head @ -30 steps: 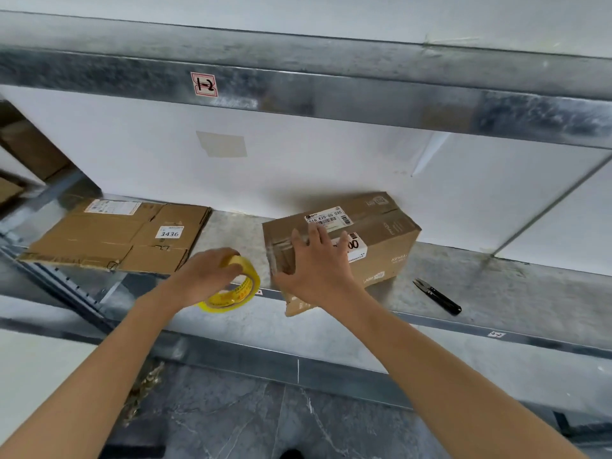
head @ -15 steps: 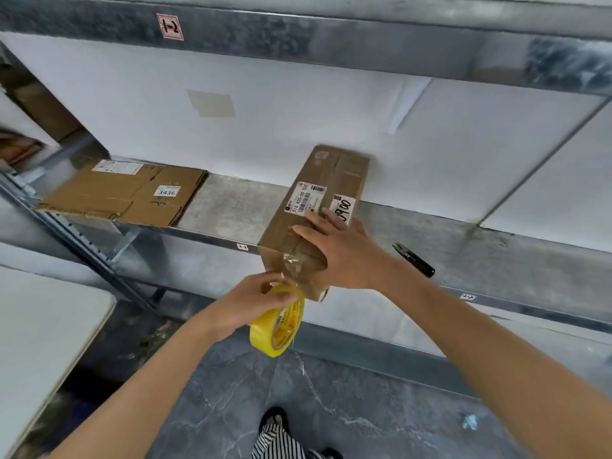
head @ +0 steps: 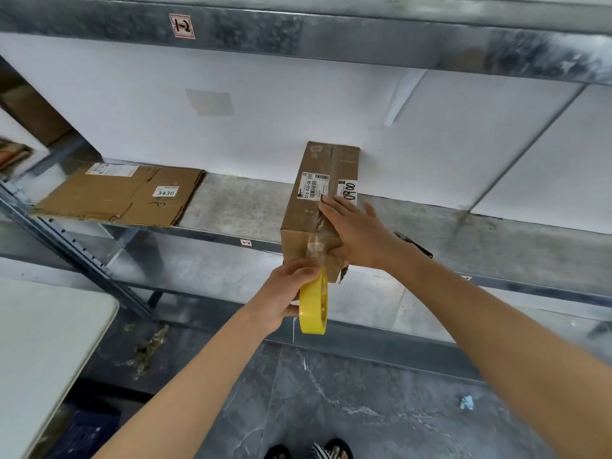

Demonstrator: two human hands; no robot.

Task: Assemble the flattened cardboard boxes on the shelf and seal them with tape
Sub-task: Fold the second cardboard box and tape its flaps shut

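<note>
An assembled brown cardboard box with white labels lies on the metal shelf, its near end jutting over the shelf's front edge. My right hand lies flat on the box top, fingers straight, pressing clear tape along the seam. My left hand grips a yellow tape roll just below the box's near end, with clear tape stretched up onto the box. A flattened cardboard box marked 3436 lies on the shelf at the left.
A black cutter lies on the shelf right of the box. An upper shelf beam runs overhead. A white table stands at lower left. My feet show on the dark floor below.
The box has been turned end-on to me and pulled over the shelf edge. My left hand has carried the tape roll down below the box's near end; my right hand stays on top.
</note>
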